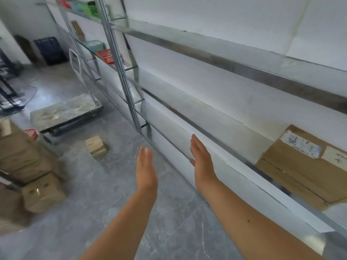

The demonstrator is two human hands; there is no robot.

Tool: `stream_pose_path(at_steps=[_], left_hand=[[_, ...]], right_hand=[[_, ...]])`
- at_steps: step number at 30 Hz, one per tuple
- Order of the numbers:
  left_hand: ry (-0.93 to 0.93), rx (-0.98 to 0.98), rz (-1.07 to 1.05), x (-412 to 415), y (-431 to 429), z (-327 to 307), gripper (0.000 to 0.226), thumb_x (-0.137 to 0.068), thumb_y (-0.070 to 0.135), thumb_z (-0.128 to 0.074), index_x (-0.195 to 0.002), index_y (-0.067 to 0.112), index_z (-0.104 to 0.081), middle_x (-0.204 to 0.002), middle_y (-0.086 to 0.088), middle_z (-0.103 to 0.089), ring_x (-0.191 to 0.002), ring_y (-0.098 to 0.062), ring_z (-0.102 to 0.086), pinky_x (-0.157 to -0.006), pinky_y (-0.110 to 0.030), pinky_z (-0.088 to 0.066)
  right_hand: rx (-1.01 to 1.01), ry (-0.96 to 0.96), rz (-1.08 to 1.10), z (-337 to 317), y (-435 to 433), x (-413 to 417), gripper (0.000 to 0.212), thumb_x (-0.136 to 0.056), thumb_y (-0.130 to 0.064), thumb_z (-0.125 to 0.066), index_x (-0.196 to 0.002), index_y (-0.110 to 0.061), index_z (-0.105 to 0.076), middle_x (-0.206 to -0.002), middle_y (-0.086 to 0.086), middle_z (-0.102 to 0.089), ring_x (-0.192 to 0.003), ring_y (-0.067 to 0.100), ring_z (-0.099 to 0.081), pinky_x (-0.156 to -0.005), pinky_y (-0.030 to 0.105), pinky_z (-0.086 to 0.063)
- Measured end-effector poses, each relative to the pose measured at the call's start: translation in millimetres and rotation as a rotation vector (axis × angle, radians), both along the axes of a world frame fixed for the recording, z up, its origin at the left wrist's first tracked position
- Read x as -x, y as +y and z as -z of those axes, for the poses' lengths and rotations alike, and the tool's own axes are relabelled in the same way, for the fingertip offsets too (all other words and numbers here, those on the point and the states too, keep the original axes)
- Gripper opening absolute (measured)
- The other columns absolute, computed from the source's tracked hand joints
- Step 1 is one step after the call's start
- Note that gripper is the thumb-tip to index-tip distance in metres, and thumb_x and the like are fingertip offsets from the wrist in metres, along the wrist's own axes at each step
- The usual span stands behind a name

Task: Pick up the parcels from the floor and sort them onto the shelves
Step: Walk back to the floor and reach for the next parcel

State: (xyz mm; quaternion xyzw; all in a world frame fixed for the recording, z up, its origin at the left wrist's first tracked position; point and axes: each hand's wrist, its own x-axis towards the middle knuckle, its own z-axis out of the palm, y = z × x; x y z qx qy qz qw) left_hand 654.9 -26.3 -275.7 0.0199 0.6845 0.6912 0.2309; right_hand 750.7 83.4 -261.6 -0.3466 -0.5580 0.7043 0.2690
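My left hand and my right hand are stretched out in front of me, palms facing each other, fingers straight, holding nothing. The right hand is beside the front rail of a metal shelf. A flat cardboard parcel with a white label lies on that shelf at the right. A small stack of cardboard parcels sits on the grey floor ahead of my left hand. More brown boxes are piled at the left.
A flat platform trolley stands on the floor beyond the small parcels. Red baskets and a green basket sit on the far shelves. A dark blue crate leans against the back wall. Shelf uprights rise in the middle.
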Motion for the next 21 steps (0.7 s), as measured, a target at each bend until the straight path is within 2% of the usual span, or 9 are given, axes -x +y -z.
stream_pose_path(at_steps=[4, 7, 10, 13, 16, 18, 21], left_hand=[[0.094, -0.007, -0.009, 35.3, -21.5, -10.6, 0.055, -0.111, 0.048, -0.041, -0.164, 0.037, -0.032, -0.169, 0.013, -0.033, -0.155, -0.01, -0.03, -0.113, -0.029, -0.024], [0.101, -0.032, -0.034, 63.6, -36.1, -19.3, 0.056, -0.111, 0.048, -0.041, -0.165, 0.036, -0.031, -0.169, 0.013, -0.032, -0.146, -0.001, -0.03, -0.11, -0.028, -0.024], [0.108, -0.049, -0.083, 91.7, -54.3, -23.7, 0.057, -0.111, 0.048, -0.04, -0.165, 0.034, -0.032, -0.168, 0.013, -0.034, -0.144, -0.001, -0.034, -0.109, -0.027, -0.026], [0.116, -0.062, -0.112, 115.1, -75.9, -27.1, 0.056, -0.111, 0.045, -0.04, -0.165, 0.032, -0.032, -0.164, 0.013, -0.036, -0.134, 0.003, -0.036, -0.105, -0.025, -0.029], [0.156, -0.034, -0.153, 139.0, -97.1, -23.2, 0.056, -0.111, 0.046, -0.039, -0.165, 0.033, -0.032, -0.169, 0.013, -0.033, -0.144, 0.001, -0.034, -0.111, -0.024, -0.027], [0.174, -0.021, -0.175, 149.5, -108.9, -21.0, 0.056, -0.111, 0.048, -0.04, -0.165, 0.034, -0.032, -0.171, 0.013, -0.031, -0.153, -0.004, -0.03, -0.116, -0.026, -0.025], [0.165, -0.022, -0.213, 157.8, -125.4, -15.5, 0.056, -0.111, 0.048, -0.039, -0.165, 0.034, -0.032, -0.17, 0.014, -0.031, -0.145, 0.003, -0.03, -0.113, -0.023, -0.025]], right_hand=[[0.004, -0.008, -0.067, -3.3, -22.2, 52.6, 0.05, -0.113, -0.039, -0.045, -0.162, -0.035, -0.039, -0.166, -0.015, -0.042, -0.15, 0.006, -0.041, -0.13, 0.043, -0.031], [-0.011, 0.006, -0.112, -5.9, -37.8, 93.1, 0.052, -0.112, -0.042, -0.046, -0.163, -0.034, -0.038, -0.162, -0.017, -0.043, -0.151, 0.007, -0.041, -0.13, 0.043, -0.032], [-0.006, 0.019, -0.165, -8.4, -56.5, 129.5, 0.053, -0.112, -0.044, -0.045, -0.163, -0.033, -0.038, -0.163, -0.016, -0.043, -0.152, 0.009, -0.041, -0.129, 0.044, -0.032], [-0.021, 0.033, -0.217, -10.2, -80.1, 160.8, 0.052, -0.111, -0.045, -0.046, -0.161, -0.034, -0.041, -0.165, -0.013, -0.045, -0.15, 0.007, -0.044, -0.128, 0.043, -0.034], [-0.055, 0.04, -0.29, -11.7, -102.6, 186.7, 0.054, -0.111, -0.042, -0.047, -0.163, -0.029, -0.039, -0.168, -0.01, -0.042, -0.149, 0.005, -0.042, -0.13, 0.04, -0.031], [-0.092, 0.044, -0.341, -9.0, -113.9, 197.6, 0.062, -0.108, -0.048, -0.051, -0.164, -0.027, -0.037, -0.171, -0.009, -0.039, -0.155, 0.006, -0.038, -0.131, 0.039, -0.029], [-0.085, 0.048, -0.406, -0.7, -132.8, 205.8, 0.067, -0.103, -0.054, -0.053, -0.164, -0.03, -0.037, -0.17, -0.011, -0.039, -0.154, 0.004, -0.039, -0.131, 0.037, -0.03]])
